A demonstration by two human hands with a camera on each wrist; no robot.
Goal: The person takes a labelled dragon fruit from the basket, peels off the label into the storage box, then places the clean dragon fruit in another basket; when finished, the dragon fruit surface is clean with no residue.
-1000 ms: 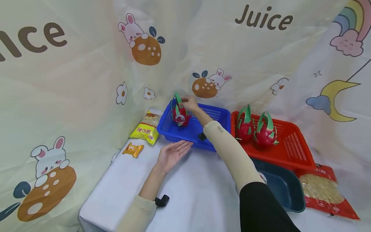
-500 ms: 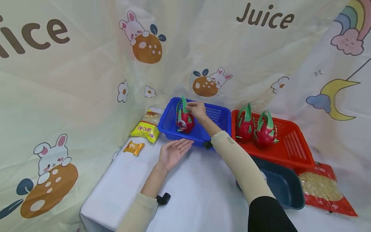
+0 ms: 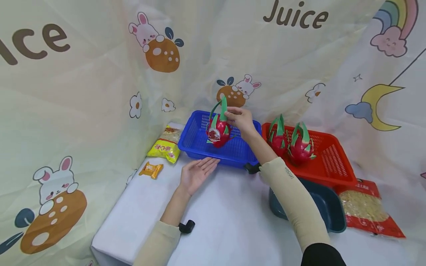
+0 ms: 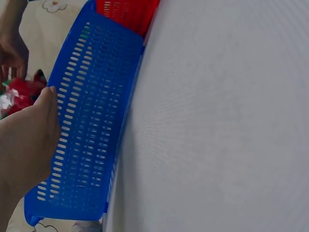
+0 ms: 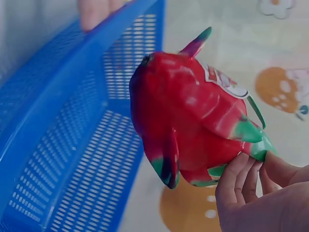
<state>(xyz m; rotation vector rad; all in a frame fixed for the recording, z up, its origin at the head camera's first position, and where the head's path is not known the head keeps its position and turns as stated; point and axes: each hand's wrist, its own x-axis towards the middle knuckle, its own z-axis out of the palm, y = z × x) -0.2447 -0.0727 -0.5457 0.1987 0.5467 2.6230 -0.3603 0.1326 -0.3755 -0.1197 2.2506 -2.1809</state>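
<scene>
My right hand pinches the green leaves of a red dragon fruit and holds it up over the blue basket. In the right wrist view the fruit hangs tilted, its round label partly turned away. My left hand is at the basket's front edge, palm up with straight fingers; in the left wrist view its fingertips are by the rim, and I cannot tell whether they touch. Two more dragon fruits, one beside the other, stand in the red basket to the right.
A dark teal basin stands in front of the red basket, partly hidden by my right sleeve. A red bag of grain-like food lies at the right. Left of the blue basket are a yellow food bag and a small orange packet.
My right hand has lifted the dragon fruit from inside the blue basket and carried it to the right. The left hand has stayed almost in place.
</scene>
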